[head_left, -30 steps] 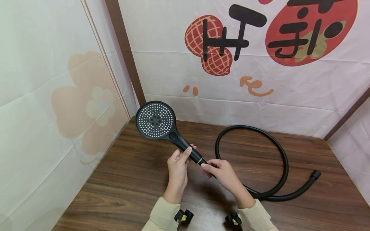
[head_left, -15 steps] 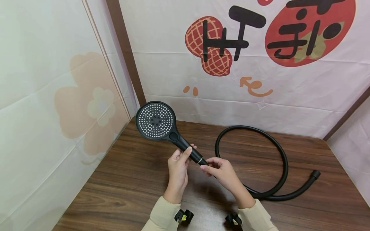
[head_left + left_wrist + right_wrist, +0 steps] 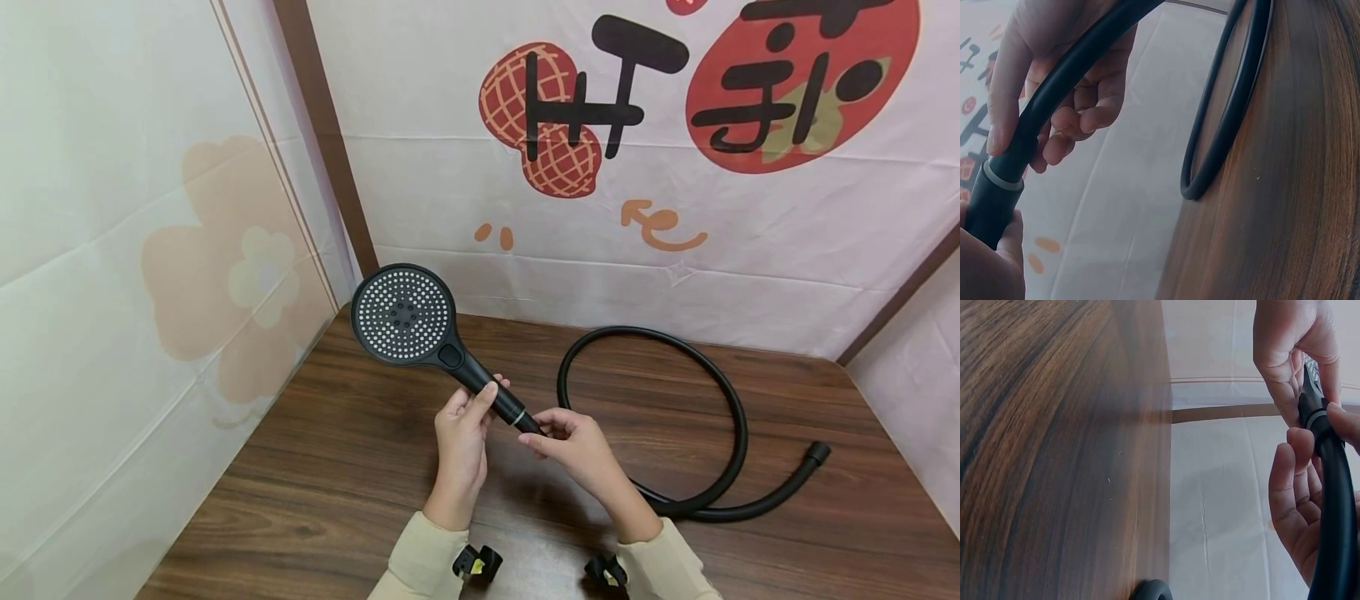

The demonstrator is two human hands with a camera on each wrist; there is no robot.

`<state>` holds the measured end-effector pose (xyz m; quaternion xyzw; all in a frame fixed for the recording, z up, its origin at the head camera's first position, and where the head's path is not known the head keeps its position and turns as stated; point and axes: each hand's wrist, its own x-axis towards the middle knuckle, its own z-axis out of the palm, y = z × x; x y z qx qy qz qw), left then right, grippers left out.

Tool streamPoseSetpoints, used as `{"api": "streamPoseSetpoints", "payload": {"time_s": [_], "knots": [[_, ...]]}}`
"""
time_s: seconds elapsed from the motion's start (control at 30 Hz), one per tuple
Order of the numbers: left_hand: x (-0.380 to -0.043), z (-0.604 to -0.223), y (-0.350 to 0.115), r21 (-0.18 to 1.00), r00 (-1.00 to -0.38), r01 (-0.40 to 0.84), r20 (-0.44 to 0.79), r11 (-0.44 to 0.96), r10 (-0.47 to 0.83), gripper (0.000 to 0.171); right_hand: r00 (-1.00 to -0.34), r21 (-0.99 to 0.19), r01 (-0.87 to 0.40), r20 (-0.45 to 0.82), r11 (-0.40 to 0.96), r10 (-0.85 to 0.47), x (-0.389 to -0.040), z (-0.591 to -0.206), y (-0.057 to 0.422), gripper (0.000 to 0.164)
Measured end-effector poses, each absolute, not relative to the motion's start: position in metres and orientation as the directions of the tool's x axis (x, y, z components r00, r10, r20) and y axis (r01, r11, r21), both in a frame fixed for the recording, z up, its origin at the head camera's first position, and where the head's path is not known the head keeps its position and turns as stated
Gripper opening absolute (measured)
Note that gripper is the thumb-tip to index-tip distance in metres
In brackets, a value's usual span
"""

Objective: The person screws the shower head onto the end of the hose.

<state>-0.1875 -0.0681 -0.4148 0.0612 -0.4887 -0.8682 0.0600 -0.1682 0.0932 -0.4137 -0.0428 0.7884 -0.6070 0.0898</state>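
Observation:
A black hand shower [image 3: 403, 315], its round face dotted with pale nozzles, is held up tilted above the table in the head view. My left hand [image 3: 461, 437] grips its handle low down, thumb on top. Just below a light ring at the handle's end, the end of a black shower hose [image 3: 738, 425] meets it. My right hand [image 3: 581, 446] pinches that hose end between thumb and fingers. In the left wrist view, the hose [image 3: 1060, 78] curves up from the joint past the right hand [image 3: 1094, 94]. The right wrist view shows the right thumb [image 3: 1344, 425] at the joint.
The hose makes one wide loop on the brown wooden table [image 3: 322, 467], its free end fitting [image 3: 819, 453] lying at the right. A printed white cloth [image 3: 450, 200] hangs behind the table, another [image 3: 97, 333] along the left side.
My right thumb and fingers have shifted slightly around the hose end. The left hand and the hand shower stay almost where they were.

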Motion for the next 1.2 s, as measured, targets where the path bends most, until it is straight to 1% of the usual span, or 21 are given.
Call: {"api": "streamPoseSetpoints", "payload": {"time_s": [0.17, 0.5, 0.8, 1.2], "knots": [[-0.1884, -0.4153, -0.068, 0.856, -0.985, 0.042, -0.052, -0.515, -0.167, 0.036, -0.981, -0.963, 0.051, -0.097, 0.266, -0.165, -0.1689, -0.4141, 0.0935, 0.029], [-0.1889, -0.4163, -0.0685, 0.857, -0.985, 0.041, -0.053, -0.514, -0.167, 0.036, -0.979, -0.964, 0.029, -0.081, 0.263, -0.187, -0.1687, -0.4128, 0.0931, 0.028], [-0.1887, -0.4166, -0.0688, 0.852, -0.985, 0.042, -0.053, -0.522, -0.166, 0.035, -0.97, -0.967, 0.022, -0.082, 0.254, -0.228, -0.1689, -0.4131, 0.0933, 0.031], [-0.1891, -0.4165, -0.0686, 0.849, -0.983, 0.049, -0.052, -0.526, -0.175, 0.034, -0.963, -0.969, 0.016, -0.081, 0.245, -0.255, -0.1699, -0.4139, 0.0936, 0.031]]}}
